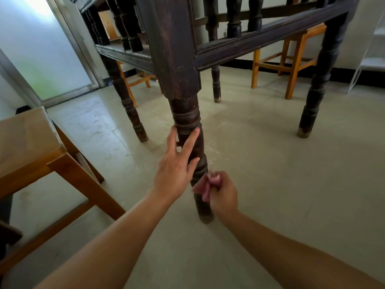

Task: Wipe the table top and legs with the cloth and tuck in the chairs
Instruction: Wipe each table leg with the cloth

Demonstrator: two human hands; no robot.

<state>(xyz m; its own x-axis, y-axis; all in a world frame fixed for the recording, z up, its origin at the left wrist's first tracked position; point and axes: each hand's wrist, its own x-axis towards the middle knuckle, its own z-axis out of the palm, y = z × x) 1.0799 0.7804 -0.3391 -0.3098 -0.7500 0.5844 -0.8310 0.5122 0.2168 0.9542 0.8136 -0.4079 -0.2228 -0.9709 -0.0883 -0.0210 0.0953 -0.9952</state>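
I look from low down at the dark wooden table [260, 41], seen from under its rail. Its nearest turned leg [186, 113] stands in the middle of the view. My left hand [177, 165] rests on that leg with fingers spread, holding nothing. Lower on the same leg, my right hand [221, 193] is closed on a bunched pink cloth [205, 187] pressed against the wood. A light wooden chair [68, 170] with a pale seat stands close at the left.
The table's other legs: left [129, 109], far [216, 84] and right [314, 97]. Two orange wooden chairs, one [291, 59] at the right and one [135, 80] at the left, stand beyond the table. A glass door [41, 49] is at the left, a white rack [373, 51] at the right. Tiled floor [291, 184].
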